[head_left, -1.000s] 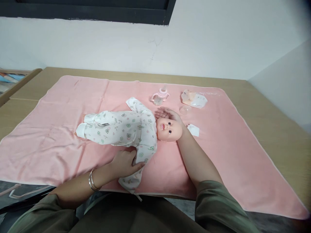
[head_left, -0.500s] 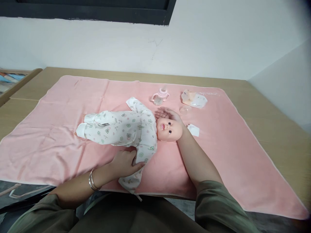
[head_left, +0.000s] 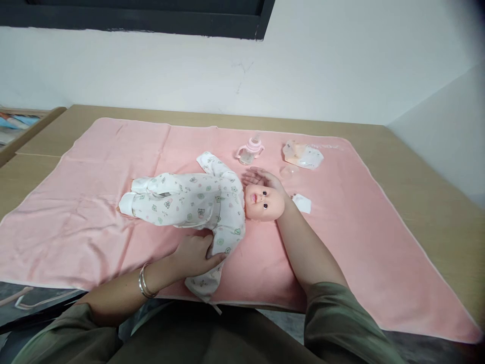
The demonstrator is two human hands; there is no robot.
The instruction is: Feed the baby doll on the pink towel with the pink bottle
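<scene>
A baby doll [head_left: 264, 203] in a white printed outfit lies on its back on a pink blanket [head_left: 364, 242], its head to the right. At its near sleeve is my left hand [head_left: 197, 254], thumb on top of the cloth and the other fingers curled, partly hidden at the sleeve. My right hand [head_left: 263, 177] lies along the far side of the doll's head, palm turned up and fingers stretched out. The head rests against that wrist and hides part of it. Beyond the right hand stands a baby bottle [head_left: 249, 151] with pink handles.
Right of the bottle lies a clear plastic bag [head_left: 303, 154] with something inside. A small transparent dome-shaped piece [head_left: 289, 172] and a folded white cloth or tissue [head_left: 302, 203] are closer to my right forearm. Behind the wooden table [head_left: 432, 182] rises a white wall [head_left: 170, 71].
</scene>
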